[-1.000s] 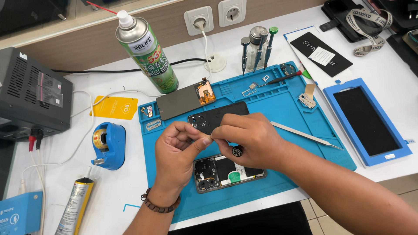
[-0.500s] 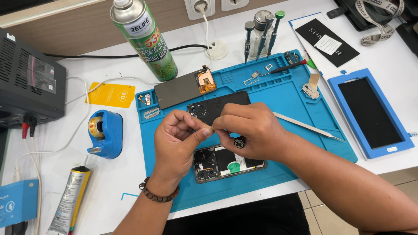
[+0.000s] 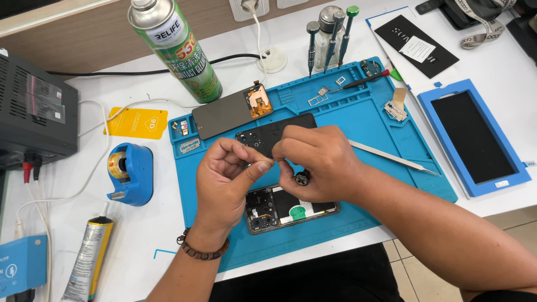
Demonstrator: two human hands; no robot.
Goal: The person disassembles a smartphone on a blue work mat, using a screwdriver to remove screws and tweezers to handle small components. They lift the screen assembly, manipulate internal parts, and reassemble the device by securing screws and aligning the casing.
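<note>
- Head cam view, looking straight down at a blue silicone repair mat (image 3: 358, 112) on a white bench.
- Left hand (image 3: 226, 182) is curled, thumb and forefinger pinched together on something tiny; too small to tell what it is.
- Right hand (image 3: 319, 162) meets it fingertip to fingertip, pinching at the same spot. It also has a small dark round-ended tool (image 3: 302, 178) tucked under the fingers.
- Opened phone (image 3: 291, 208) lies on the mat right below both hands, back off, boards and a green bit showing.
- Black back cover (image 3: 263, 137) sits on the mat just behind the hands, partly hidden by them.
- Removed screen (image 3: 226, 112) with an orange flex part lies at the mat's upper left, tilted.
- Long metal spudger (image 3: 391, 157) lies to the right of the right hand, on the mat.
- Green spray can (image 3: 179, 47) stands behind the mat; screwdrivers (image 3: 330, 33) stand upright at the top edge.
- Blue tape dispenser (image 3: 131, 173) and a glue tube (image 3: 84, 260) are off the mat to the left, well apart from the hands.
- Blue-framed black screen panel (image 3: 472, 137) lies to the far right on the bench.
</note>
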